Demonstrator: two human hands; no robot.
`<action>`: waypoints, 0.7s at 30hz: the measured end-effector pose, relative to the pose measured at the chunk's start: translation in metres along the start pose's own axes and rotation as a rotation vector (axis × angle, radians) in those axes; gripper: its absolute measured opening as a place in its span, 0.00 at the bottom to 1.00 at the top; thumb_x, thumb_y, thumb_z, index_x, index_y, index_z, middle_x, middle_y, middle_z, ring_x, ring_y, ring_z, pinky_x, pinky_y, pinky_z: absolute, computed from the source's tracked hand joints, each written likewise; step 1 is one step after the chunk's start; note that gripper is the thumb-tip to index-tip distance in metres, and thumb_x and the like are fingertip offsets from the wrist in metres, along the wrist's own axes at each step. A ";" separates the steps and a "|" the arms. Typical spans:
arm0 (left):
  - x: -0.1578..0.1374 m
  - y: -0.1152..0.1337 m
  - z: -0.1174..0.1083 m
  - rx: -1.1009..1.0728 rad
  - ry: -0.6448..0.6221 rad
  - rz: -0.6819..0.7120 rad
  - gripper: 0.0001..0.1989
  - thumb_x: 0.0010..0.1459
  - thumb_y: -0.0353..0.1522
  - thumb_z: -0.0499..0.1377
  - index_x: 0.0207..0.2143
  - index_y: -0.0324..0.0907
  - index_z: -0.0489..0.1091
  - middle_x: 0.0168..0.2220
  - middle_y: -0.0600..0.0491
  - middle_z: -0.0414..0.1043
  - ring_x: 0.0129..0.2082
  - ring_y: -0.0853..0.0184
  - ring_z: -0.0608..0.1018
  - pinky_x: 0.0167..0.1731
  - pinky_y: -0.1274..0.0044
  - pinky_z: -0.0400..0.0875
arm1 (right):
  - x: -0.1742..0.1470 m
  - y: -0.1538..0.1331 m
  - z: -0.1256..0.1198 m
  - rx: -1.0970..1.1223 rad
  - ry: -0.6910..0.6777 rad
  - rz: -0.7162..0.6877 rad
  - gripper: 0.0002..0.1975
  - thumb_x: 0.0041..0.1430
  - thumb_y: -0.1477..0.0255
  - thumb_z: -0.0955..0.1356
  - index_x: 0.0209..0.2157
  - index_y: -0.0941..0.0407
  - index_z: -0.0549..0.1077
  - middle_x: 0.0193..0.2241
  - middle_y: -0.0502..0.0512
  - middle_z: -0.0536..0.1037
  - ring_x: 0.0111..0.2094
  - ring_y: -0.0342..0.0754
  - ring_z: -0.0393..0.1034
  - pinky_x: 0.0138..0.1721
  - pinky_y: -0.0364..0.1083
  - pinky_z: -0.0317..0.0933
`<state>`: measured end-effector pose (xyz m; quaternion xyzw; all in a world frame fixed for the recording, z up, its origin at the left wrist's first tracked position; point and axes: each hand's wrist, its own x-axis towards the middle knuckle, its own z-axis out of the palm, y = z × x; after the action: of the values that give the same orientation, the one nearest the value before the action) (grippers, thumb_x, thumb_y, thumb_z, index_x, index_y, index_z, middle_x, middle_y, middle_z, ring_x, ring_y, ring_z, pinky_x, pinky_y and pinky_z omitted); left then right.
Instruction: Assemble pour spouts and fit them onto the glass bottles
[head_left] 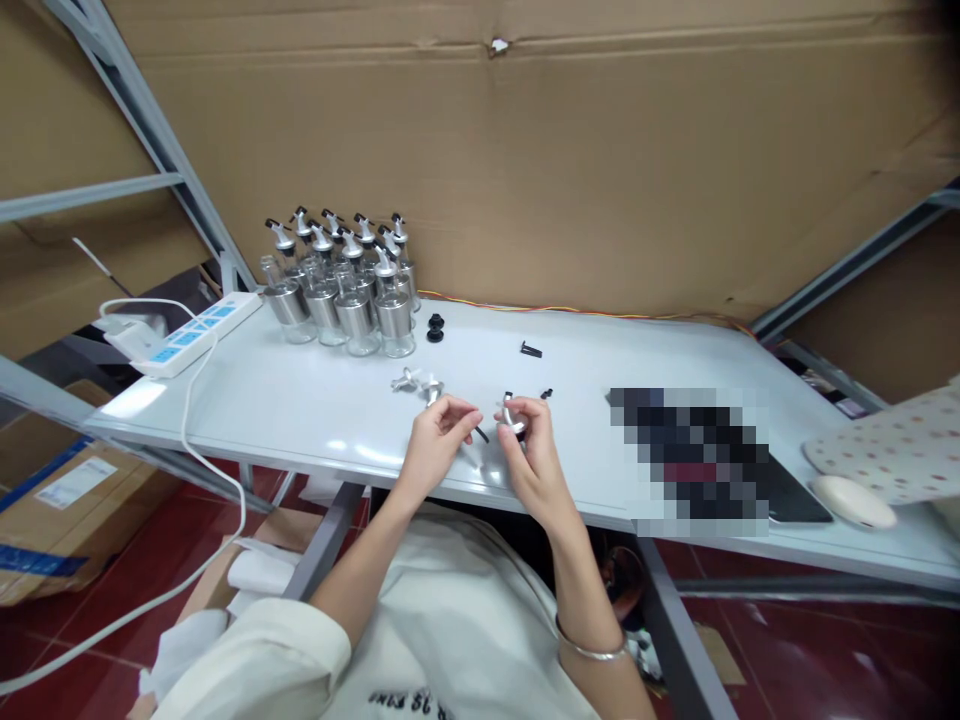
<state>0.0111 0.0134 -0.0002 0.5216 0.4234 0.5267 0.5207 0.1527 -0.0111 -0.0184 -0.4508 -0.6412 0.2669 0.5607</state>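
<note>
Over the front of the grey table, my left hand (441, 440) pinches a thin black tube (481, 434) that points down to the right. A short distance to the right, my right hand (532, 450) has its fingers closed round a silver pour spout (511, 415) with a black part on top. The two hands are apart. Just beyond my left hand lie loose silver spouts (406, 380). Small black pieces (547, 393) lie beyond my right hand, and black flat strips (531, 350) are farther back. Black stoppers (436, 328) are near the bottles.
Several glass bottles with steel sleeves (358, 322) stand at the back left, many with spouts. A white power strip (199, 335) with a cable lies at the left. At the right are a partly blurred dark flat object (795, 492) and a white oval object (853, 502).
</note>
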 end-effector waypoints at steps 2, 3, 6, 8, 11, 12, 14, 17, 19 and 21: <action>0.000 0.000 0.000 -0.010 -0.004 -0.007 0.15 0.46 0.42 0.64 0.27 0.39 0.67 0.21 0.59 0.66 0.20 0.75 0.69 0.25 0.80 0.66 | 0.000 0.000 0.001 0.009 -0.025 0.011 0.11 0.61 0.73 0.61 0.46 0.52 0.60 0.42 0.55 0.63 0.41 0.47 0.66 0.46 0.50 0.61; 0.000 0.000 0.000 -0.011 -0.012 -0.009 0.16 0.46 0.42 0.64 0.27 0.39 0.67 0.21 0.60 0.66 0.20 0.75 0.69 0.25 0.80 0.66 | 0.000 -0.001 0.001 0.009 -0.035 0.019 0.11 0.60 0.74 0.61 0.46 0.53 0.60 0.40 0.55 0.64 0.39 0.46 0.65 0.44 0.50 0.62; -0.001 0.000 -0.001 -0.007 -0.041 -0.024 0.16 0.46 0.43 0.64 0.26 0.40 0.66 0.19 0.60 0.65 0.19 0.75 0.69 0.24 0.80 0.65 | 0.000 -0.006 -0.001 -0.034 -0.086 0.047 0.12 0.56 0.77 0.61 0.43 0.53 0.60 0.36 0.53 0.66 0.34 0.45 0.64 0.38 0.46 0.61; -0.001 0.001 -0.001 -0.013 -0.051 -0.039 0.16 0.46 0.42 0.64 0.25 0.40 0.65 0.18 0.60 0.65 0.18 0.75 0.68 0.23 0.81 0.64 | 0.000 -0.010 -0.001 -0.068 -0.137 0.062 0.13 0.53 0.78 0.60 0.41 0.53 0.61 0.34 0.51 0.67 0.32 0.44 0.63 0.34 0.44 0.60; -0.001 0.003 -0.001 -0.032 -0.055 -0.061 0.17 0.45 0.41 0.65 0.25 0.40 0.64 0.18 0.60 0.66 0.18 0.75 0.67 0.22 0.81 0.63 | 0.000 -0.015 -0.001 -0.119 -0.162 0.067 0.11 0.52 0.76 0.63 0.39 0.53 0.60 0.33 0.49 0.67 0.29 0.43 0.62 0.30 0.42 0.58; -0.001 0.004 -0.001 -0.043 -0.052 -0.066 0.17 0.44 0.41 0.65 0.25 0.40 0.64 0.18 0.60 0.66 0.18 0.75 0.67 0.22 0.81 0.63 | 0.001 -0.016 -0.001 -0.139 -0.152 0.066 0.11 0.52 0.74 0.64 0.39 0.53 0.60 0.32 0.49 0.67 0.29 0.43 0.62 0.30 0.42 0.58; -0.002 0.005 0.000 -0.064 -0.040 -0.069 0.17 0.42 0.41 0.66 0.24 0.40 0.64 0.19 0.60 0.66 0.19 0.75 0.68 0.22 0.81 0.63 | 0.002 -0.016 0.001 -0.182 -0.130 0.067 0.13 0.52 0.69 0.68 0.37 0.53 0.60 0.31 0.49 0.67 0.29 0.43 0.62 0.30 0.42 0.58; -0.002 0.006 0.000 -0.070 -0.044 -0.051 0.18 0.42 0.41 0.67 0.23 0.40 0.63 0.18 0.61 0.64 0.20 0.75 0.68 0.23 0.81 0.63 | 0.003 -0.015 0.002 -0.226 -0.130 0.064 0.13 0.51 0.65 0.70 0.33 0.54 0.62 0.28 0.48 0.67 0.29 0.44 0.62 0.29 0.42 0.58; -0.002 0.006 0.000 -0.052 -0.059 -0.030 0.18 0.42 0.42 0.67 0.23 0.40 0.63 0.19 0.60 0.64 0.20 0.75 0.68 0.24 0.81 0.63 | 0.003 -0.013 0.002 -0.236 -0.141 0.056 0.12 0.53 0.64 0.69 0.30 0.54 0.63 0.26 0.48 0.67 0.28 0.44 0.62 0.28 0.42 0.57; -0.002 0.004 0.000 -0.031 -0.059 -0.012 0.17 0.43 0.42 0.66 0.22 0.40 0.63 0.19 0.60 0.64 0.21 0.74 0.68 0.24 0.80 0.63 | 0.003 -0.013 0.002 -0.239 -0.141 0.046 0.11 0.54 0.64 0.68 0.28 0.54 0.63 0.25 0.48 0.66 0.26 0.43 0.60 0.26 0.41 0.56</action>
<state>0.0101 0.0106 0.0037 0.5261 0.4028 0.5144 0.5443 0.1470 -0.0136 -0.0066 -0.5093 -0.6956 0.2323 0.4504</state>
